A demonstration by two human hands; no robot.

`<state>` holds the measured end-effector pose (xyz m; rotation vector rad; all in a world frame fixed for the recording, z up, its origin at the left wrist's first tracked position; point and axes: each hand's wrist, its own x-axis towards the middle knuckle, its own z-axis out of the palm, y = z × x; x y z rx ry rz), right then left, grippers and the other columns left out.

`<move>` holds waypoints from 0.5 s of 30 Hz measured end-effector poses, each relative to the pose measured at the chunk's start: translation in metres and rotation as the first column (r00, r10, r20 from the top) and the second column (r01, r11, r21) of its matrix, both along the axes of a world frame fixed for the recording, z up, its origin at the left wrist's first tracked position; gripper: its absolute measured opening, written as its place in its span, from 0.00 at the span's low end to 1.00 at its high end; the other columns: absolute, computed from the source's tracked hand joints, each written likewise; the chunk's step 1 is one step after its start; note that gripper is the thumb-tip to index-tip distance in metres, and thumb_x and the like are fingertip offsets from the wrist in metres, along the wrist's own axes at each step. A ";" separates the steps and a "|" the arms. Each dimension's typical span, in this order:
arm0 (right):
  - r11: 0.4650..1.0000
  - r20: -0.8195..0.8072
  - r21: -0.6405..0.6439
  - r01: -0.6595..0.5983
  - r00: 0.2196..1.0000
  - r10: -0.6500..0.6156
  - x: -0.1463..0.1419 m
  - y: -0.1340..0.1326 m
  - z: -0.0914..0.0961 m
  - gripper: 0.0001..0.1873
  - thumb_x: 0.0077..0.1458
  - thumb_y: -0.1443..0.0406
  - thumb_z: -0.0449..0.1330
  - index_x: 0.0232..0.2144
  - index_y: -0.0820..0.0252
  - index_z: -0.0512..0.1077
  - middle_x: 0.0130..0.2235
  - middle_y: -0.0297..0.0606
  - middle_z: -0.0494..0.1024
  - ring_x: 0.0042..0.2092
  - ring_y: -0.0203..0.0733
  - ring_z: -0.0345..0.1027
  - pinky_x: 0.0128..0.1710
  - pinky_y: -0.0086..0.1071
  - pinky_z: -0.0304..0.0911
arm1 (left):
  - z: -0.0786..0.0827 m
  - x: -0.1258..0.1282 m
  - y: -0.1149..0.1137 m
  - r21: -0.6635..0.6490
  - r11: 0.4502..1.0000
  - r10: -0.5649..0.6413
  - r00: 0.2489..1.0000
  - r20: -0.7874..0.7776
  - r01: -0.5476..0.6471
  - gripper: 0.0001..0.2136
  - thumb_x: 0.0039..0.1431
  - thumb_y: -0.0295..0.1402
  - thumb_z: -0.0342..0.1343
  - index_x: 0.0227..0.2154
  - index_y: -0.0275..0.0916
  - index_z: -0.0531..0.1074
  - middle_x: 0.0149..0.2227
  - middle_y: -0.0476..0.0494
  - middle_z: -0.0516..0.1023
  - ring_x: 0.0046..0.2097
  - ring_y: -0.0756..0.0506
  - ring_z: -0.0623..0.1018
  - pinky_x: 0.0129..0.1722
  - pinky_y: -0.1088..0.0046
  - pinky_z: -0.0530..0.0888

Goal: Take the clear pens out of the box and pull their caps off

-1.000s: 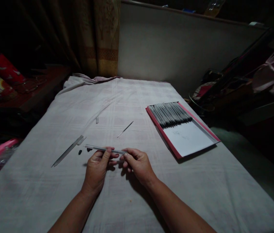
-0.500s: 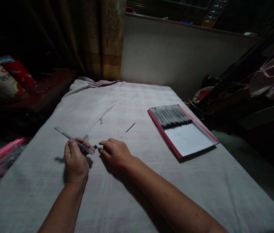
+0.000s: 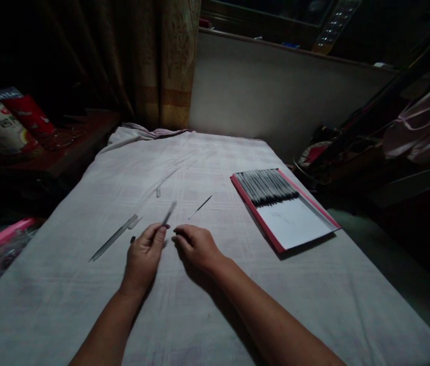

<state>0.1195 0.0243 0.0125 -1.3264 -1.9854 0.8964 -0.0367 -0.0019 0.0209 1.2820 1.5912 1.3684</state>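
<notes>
My left hand (image 3: 143, 255) sits a little left of the frame's middle, thumb and fingers pinched round the lower end of a slim pen (image 3: 168, 214). The pen slants up and to the right from my grip, its far end blurred above the cloth. My right hand (image 3: 196, 246) lies just beside it, near the middle, knuckles up and fingers curled down onto the cloth-covered counter (image 3: 238, 295). I cannot tell whether anything is caught under those fingertips.

Left of my left hand a clear pen tube (image 3: 113, 239) lies flat at a slant, and a small black bit (image 3: 132, 239) rests between it and my thumb. Above my right hand lies a thin refill (image 3: 200, 207), well apart from my fingers. Higher up, a faint clear strip (image 3: 161, 183) lies on the cloth. At the right of the frame sits a red-rimmed tray (image 3: 255, 216), with a row of pens (image 3: 266, 184) packed side by side at its far end.
</notes>
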 end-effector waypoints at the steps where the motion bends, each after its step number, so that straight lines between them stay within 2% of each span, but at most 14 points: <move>1: 0.998 -0.134 -0.030 0.057 0.989 -0.060 0.014 -0.005 -0.003 0.10 0.59 0.66 0.60 0.41 0.56 0.79 0.43 0.41 0.84 0.45 0.45 0.76 0.49 0.38 0.68 | -0.002 0.003 -0.002 0.011 0.997 -0.073 0.993 -0.095 0.074 0.16 0.53 0.50 0.60 0.33 0.43 0.79 0.31 0.45 0.82 0.34 0.44 0.80 0.35 0.70 0.77; 2: 0.989 -0.266 -0.081 0.128 0.953 -0.145 0.027 -0.009 -0.006 0.09 0.58 0.64 0.60 0.39 0.56 0.79 0.41 0.41 0.84 0.44 0.45 0.76 0.48 0.39 0.69 | -0.004 0.005 -0.003 0.021 0.987 -0.151 0.972 -0.183 0.157 0.15 0.54 0.49 0.59 0.34 0.44 0.80 0.35 0.44 0.84 0.37 0.43 0.81 0.39 0.68 0.77; 4: 0.936 -0.455 -0.269 0.225 0.827 -0.330 0.051 -0.016 -0.006 0.11 0.55 0.60 0.62 0.37 0.57 0.79 0.35 0.39 0.82 0.36 0.42 0.76 0.39 0.36 0.70 | -0.006 0.009 -0.007 0.022 0.957 -0.268 0.913 -0.306 0.289 0.14 0.57 0.48 0.57 0.36 0.45 0.82 0.36 0.44 0.85 0.38 0.42 0.82 0.40 0.68 0.77; 6: 0.875 -0.542 -0.419 0.244 0.705 -0.457 0.067 -0.021 -0.003 0.14 0.50 0.57 0.65 0.37 0.57 0.77 0.30 0.36 0.79 0.29 0.37 0.71 0.30 0.32 0.68 | -0.006 0.010 -0.009 0.010 0.932 -0.332 0.864 -0.378 0.362 0.15 0.59 0.47 0.55 0.38 0.46 0.82 0.35 0.44 0.84 0.35 0.44 0.82 0.38 0.70 0.76; 8: 0.849 -0.584 -0.475 0.230 0.640 -0.500 0.075 -0.022 0.003 0.15 0.46 0.57 0.68 0.35 0.57 0.76 0.28 0.33 0.78 0.25 0.33 0.66 0.26 0.28 0.63 | -0.006 0.010 -0.010 0.007 0.918 -0.356 0.831 -0.428 0.397 0.15 0.61 0.48 0.55 0.39 0.47 0.82 0.32 0.45 0.83 0.32 0.45 0.81 0.35 0.72 0.75; 11: 0.863 -0.621 -0.461 0.208 0.619 -0.481 0.074 -0.022 0.010 0.15 0.43 0.57 0.70 0.33 0.58 0.76 0.28 0.33 0.78 0.25 0.32 0.65 0.25 0.27 0.60 | -0.006 0.009 -0.010 0.013 0.907 -0.365 0.800 -0.476 0.422 0.16 0.62 0.48 0.54 0.39 0.47 0.82 0.30 0.46 0.82 0.30 0.46 0.80 0.32 0.73 0.74; 15: 0.887 -0.626 -0.422 0.190 0.647 -0.436 0.069 -0.023 0.011 0.14 0.45 0.56 0.69 0.33 0.58 0.77 0.28 0.34 0.79 0.28 0.34 0.66 0.28 0.28 0.62 | -0.006 0.009 -0.010 0.025 0.896 -0.369 0.775 -0.512 0.444 0.15 0.62 0.48 0.54 0.40 0.48 0.82 0.29 0.47 0.81 0.29 0.47 0.80 0.30 0.75 0.73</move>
